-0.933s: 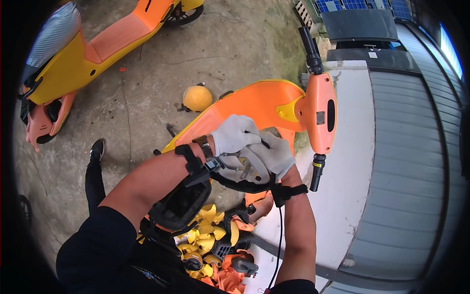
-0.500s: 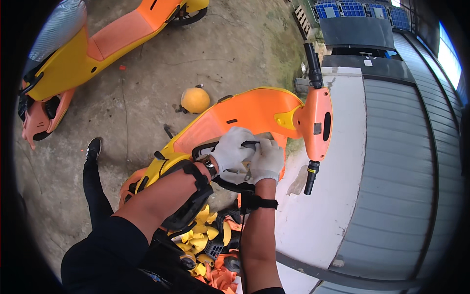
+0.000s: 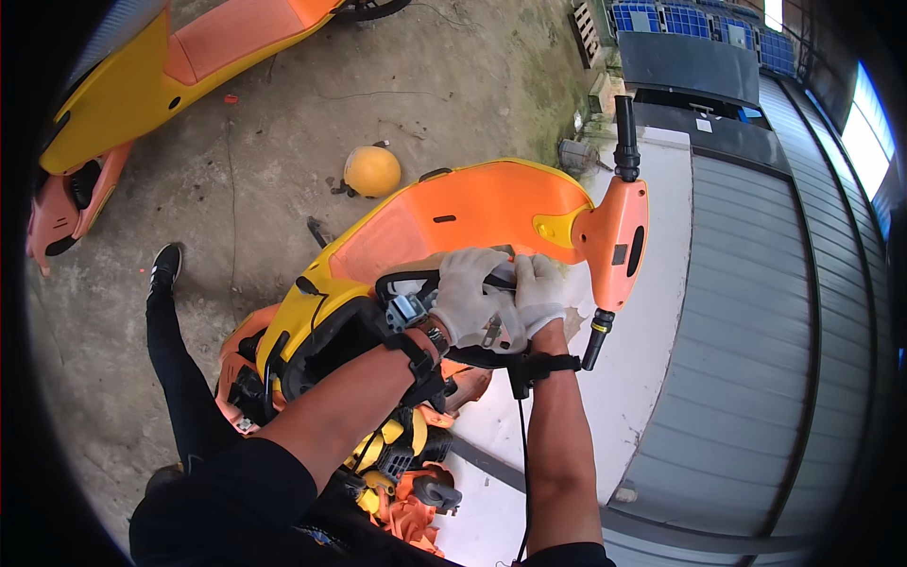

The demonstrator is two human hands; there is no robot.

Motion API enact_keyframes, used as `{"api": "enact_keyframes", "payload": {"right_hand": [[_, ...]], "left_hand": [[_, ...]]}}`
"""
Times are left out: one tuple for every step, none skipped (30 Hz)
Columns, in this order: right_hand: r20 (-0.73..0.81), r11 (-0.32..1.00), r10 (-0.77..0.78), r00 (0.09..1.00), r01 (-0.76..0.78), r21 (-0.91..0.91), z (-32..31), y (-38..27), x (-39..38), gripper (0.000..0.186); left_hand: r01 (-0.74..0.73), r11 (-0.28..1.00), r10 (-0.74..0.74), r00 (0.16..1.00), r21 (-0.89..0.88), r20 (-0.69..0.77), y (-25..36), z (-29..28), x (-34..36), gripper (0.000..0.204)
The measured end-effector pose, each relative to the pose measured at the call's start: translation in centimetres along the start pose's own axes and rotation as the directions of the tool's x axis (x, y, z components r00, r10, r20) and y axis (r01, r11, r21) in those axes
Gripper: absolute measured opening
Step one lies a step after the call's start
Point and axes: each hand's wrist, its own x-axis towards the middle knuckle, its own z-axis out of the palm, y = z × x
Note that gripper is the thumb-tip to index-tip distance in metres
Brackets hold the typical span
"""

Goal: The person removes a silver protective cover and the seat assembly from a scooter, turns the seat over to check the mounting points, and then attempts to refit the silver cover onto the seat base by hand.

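Note:
Both my hands wear white gloves and are together over the side of an orange-and-yellow toy-like scooter point(image 3: 472, 203). Between them is a pale panel with a black rim point(image 3: 420, 279) and metal fittings, possibly the underside of a seat. My left hand point(image 3: 465, 295) is closed on its black edge, fingers curled over. Close beside it, my right hand point(image 3: 540, 291) grips the right end of the panel. A grey-blue metal bracket point(image 3: 404, 312) shows by my left wrist. The fingertips are partly hidden behind the panel.
Left of the panel the scooter has an open black compartment point(image 3: 326, 350). Yellow and orange plastic parts point(image 3: 406, 510) lie heaped below. A yellow round helmet-like object point(image 3: 372, 172) rests on the concrete. Another scooter point(image 3: 132, 104) stands upper left. A white board point(image 3: 652, 283) lies at right.
My hands and the panel have shifted slightly right relative to the scooter. More of the black compartment and the grey-blue bracket now shows. The whole view has shifted a little.

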Motion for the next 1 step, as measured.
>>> {"api": "enact_keyframes", "payload": {"right_hand": [[0.001,1.0,-0.001,1.0,0.001,-0.007,-0.09,-0.12,0.0,0.023]], "left_hand": [[0.01,1.0,-0.01,1.0,-0.016,-0.018,0.31,-0.02,0.09,0.055]]}}
